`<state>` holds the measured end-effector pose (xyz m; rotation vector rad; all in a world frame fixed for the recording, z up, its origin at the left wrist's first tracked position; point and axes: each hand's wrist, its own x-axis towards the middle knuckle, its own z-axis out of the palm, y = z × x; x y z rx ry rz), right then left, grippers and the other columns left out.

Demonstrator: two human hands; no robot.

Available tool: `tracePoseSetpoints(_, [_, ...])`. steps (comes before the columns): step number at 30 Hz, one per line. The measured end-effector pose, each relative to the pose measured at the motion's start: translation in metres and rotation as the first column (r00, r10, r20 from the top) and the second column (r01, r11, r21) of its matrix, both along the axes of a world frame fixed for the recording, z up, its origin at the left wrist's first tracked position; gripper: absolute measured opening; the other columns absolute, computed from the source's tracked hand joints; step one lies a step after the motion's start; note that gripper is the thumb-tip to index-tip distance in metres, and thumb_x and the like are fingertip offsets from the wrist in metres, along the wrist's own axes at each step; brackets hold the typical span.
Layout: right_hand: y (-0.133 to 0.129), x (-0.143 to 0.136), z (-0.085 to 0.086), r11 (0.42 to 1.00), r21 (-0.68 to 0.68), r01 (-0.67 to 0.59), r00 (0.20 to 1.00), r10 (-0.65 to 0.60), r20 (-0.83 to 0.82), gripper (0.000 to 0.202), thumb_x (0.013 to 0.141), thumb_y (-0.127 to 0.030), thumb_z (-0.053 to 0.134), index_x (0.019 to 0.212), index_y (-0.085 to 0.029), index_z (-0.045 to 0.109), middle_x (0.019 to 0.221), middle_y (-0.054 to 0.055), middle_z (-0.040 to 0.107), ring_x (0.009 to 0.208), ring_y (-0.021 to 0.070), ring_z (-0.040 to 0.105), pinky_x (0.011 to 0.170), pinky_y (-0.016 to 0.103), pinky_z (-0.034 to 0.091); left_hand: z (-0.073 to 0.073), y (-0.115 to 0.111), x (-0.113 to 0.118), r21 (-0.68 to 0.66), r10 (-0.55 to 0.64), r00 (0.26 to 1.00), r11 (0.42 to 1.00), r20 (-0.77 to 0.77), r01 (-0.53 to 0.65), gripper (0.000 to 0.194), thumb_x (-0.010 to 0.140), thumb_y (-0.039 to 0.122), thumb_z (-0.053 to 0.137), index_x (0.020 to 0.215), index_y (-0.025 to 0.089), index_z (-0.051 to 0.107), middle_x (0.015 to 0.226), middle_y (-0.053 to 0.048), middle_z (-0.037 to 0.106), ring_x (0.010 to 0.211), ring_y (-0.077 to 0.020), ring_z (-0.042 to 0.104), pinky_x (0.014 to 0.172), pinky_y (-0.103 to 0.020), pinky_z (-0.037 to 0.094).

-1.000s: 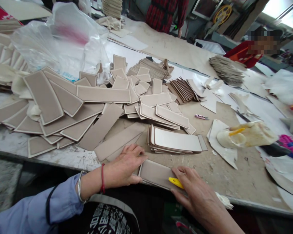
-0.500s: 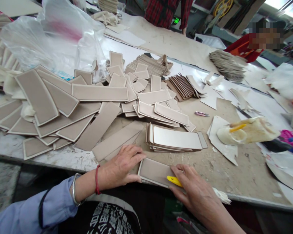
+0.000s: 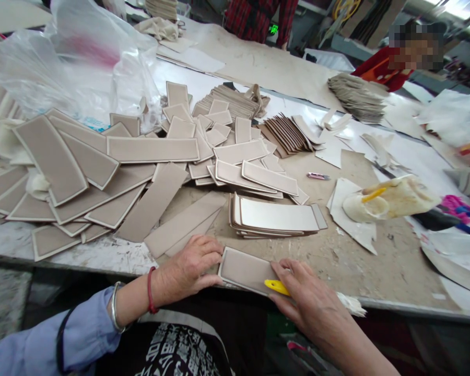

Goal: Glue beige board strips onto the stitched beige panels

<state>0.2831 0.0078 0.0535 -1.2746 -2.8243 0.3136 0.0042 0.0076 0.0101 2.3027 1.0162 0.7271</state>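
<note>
A narrow beige panel (image 3: 246,269) with a pale border lies at the table's front edge. The fingers and thumb of my left hand (image 3: 191,266) pinch its left end. At its right end, my right hand (image 3: 307,292) touches the panel with thumb and fingertips while also gripping a yellow-handled brush (image 3: 277,286). The brush's middle is hidden in the palm, and a frayed white tuft shows beyond the hand. Just behind the panel sits a neat stack of similar strips (image 3: 278,215), its top one whitish. Two plain strips (image 3: 184,222) lie beyond my left hand.
A loose heap of bordered panels (image 3: 152,150) spreads across the left and middle, below a clear plastic bag (image 3: 82,68). To the right are a whitish glue-stained container (image 3: 391,201) with a yellow stick and small pink snips (image 3: 318,176). Two people are across the table.
The whole view has shifted slightly, moving the scene a little left and up. Both hands keep the same hold on the panel and brush.
</note>
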Motion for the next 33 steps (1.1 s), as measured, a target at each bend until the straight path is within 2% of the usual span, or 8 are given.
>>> tracePoseSetpoints(7, [0.0, -0.002, 0.001, 1.0, -0.003, 0.015, 0.999, -0.015, 0.046, 0.043, 0.071, -0.017, 0.067, 0.111, -0.011, 0.053, 0.101, 0.014, 0.057, 0.089, 0.0259, 0.057, 0.07, 0.038, 0.056, 0.0, 0.0, 0.0, 0.02, 0.006, 1.0, 1.0, 0.005, -0.006, 0.019, 0.082, 0.027, 0.064, 0.097, 0.017, 0.058, 0.099, -0.006, 0.061, 0.099, -0.0204, 0.051, 0.092, -0.036, 0.037])
tracePoseSetpoints(15, [0.0, -0.004, 0.0, 0.997, -0.068, 0.046, 0.997, -0.042, 0.063, 0.038, 0.075, -0.018, 0.064, 0.11, -0.013, 0.053, 0.101, 0.013, 0.056, 0.089, 0.0255, 0.056, 0.072, 0.039, 0.055, -0.004, -0.001, 0.0, 0.038, -0.011, 1.0, 0.999, 0.001, 0.011, 0.02, 0.083, 0.029, 0.062, 0.098, 0.016, 0.059, 0.102, -0.007, 0.061, 0.103, -0.0213, 0.049, 0.093, -0.036, 0.037])
tracePoseSetpoints(23, [0.001, -0.003, -0.001, 0.991, -0.112, 0.076, 0.996, -0.07, 0.05, 0.036, 0.077, -0.018, 0.059, 0.112, -0.016, 0.051, 0.103, 0.012, 0.055, 0.091, 0.0247, 0.055, 0.073, 0.039, 0.053, -0.002, -0.001, -0.001, 0.001, -0.02, 1.0, 1.0, -0.015, 0.02, 0.018, 0.086, 0.029, 0.058, 0.099, 0.017, 0.058, 0.1, -0.006, 0.061, 0.1, -0.0202, 0.05, 0.091, -0.037, 0.038])
tracePoseSetpoints(27, [0.001, -0.006, 0.0, 0.986, -0.133, 0.101, 0.992, -0.089, 0.094, 0.038, 0.075, -0.017, 0.063, 0.111, -0.014, 0.053, 0.103, 0.013, 0.055, 0.092, 0.026, 0.055, 0.073, 0.04, 0.054, -0.001, -0.001, 0.0, 0.021, -0.024, 0.999, 0.999, -0.031, 0.024, 0.017, 0.086, 0.027, 0.058, 0.099, 0.017, 0.057, 0.106, -0.008, 0.06, 0.106, -0.0216, 0.048, 0.095, -0.038, 0.039])
tracePoseSetpoints(33, [0.001, -0.011, 0.004, 0.978, -0.167, 0.126, 0.984, -0.102, 0.147, 0.036, 0.078, -0.017, 0.062, 0.112, -0.011, 0.053, 0.105, 0.014, 0.054, 0.094, 0.0267, 0.053, 0.076, 0.042, 0.053, 0.001, -0.004, 0.001, 0.051, -0.055, 0.998, 0.997, -0.013, 0.055, 0.011, 0.088, 0.021, 0.054, 0.096, 0.014, 0.055, 0.111, -0.01, 0.058, 0.112, -0.021, 0.047, 0.097, -0.038, 0.041])
